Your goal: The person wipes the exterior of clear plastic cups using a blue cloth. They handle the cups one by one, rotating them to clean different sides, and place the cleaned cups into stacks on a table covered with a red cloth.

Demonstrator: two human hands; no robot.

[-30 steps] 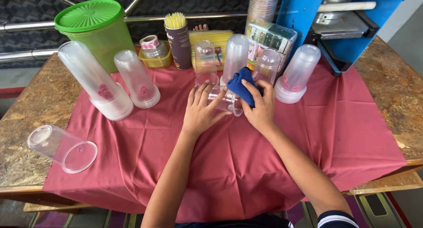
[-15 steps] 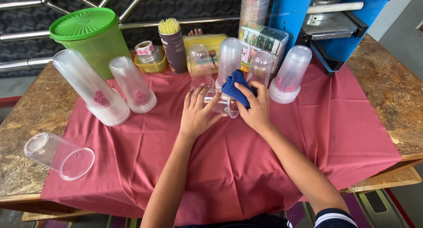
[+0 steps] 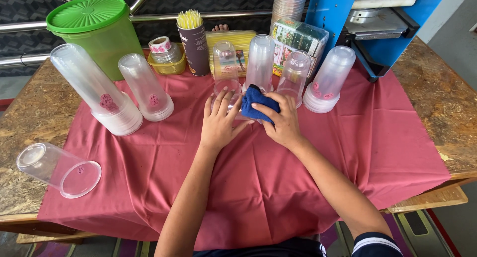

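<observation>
My left hand [image 3: 218, 122] lies over a clear plastic cup [image 3: 224, 104] that rests on its side on the red cloth [image 3: 258, 177]. My right hand [image 3: 281, 119] presses a blue rag [image 3: 256, 103] against the mouth of that cup. Both hands meet at the middle of the table, just in front of a row of upside-down clear cup stacks [image 3: 261, 63].
A green lidded tub [image 3: 97, 33] stands at the back left, with tall cup stacks [image 3: 94, 90] beside it. One clear cup [image 3: 57, 168] lies on its side at the left edge. A straw holder [image 3: 194, 43], a tape roll [image 3: 160, 44] and a blue machine [image 3: 377, 23] stand behind.
The hands, the cup and the rag keep their place on the cloth; my right hand has shifted a little over the rag. The camera view has moved slightly.
</observation>
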